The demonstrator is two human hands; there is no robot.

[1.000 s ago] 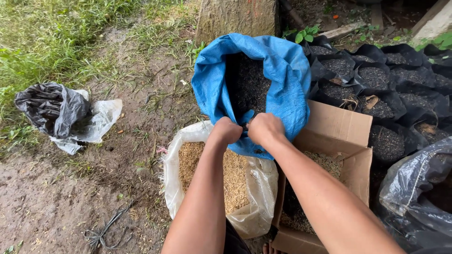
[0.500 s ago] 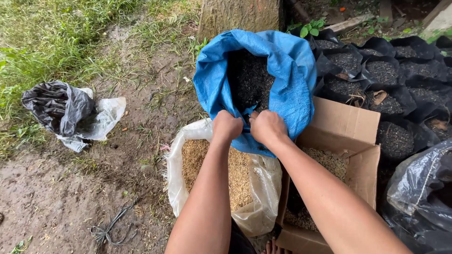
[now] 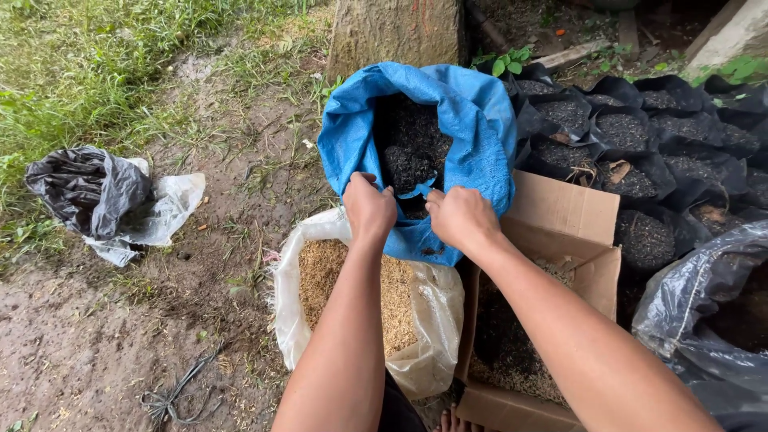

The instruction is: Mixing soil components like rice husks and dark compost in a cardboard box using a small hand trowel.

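Blue sack (image 3: 472,136) of dark soil is gripped at its near rim by both hands. Left hand (image 3: 369,210) is closed on the rim's left part, thumb up at the edge; right hand (image 3: 462,218) is closed on the rim just right of it, fingers curled over the fabric. The two fists are set near each other, a small fold of blue between them. The sack is propped tilted, mouth turned toward the camera, its long axis running away from the hands and up the view; the soil (image 3: 412,148) lies just beyond the knuckles, inside the mouth. Neither hand is clearly nearer the soil; the left sits a touch higher on the rim.

Below the left forearm a clear bag (image 3: 436,308) of tan husk (image 3: 320,276) stands open, touching the sack's lower edge. Below the right forearm an open cardboard box (image 3: 564,216) is seen, dark and tan material in it. At right, rows of small black grow bags (image 3: 640,236) filled with soil, and a large black plastic bag (image 3: 692,292). At left, well apart, crumpled black and clear plastic (image 3: 112,200) lies on bare dirt (image 3: 72,352). A tree trunk (image 3: 396,32) stands behind the sack.
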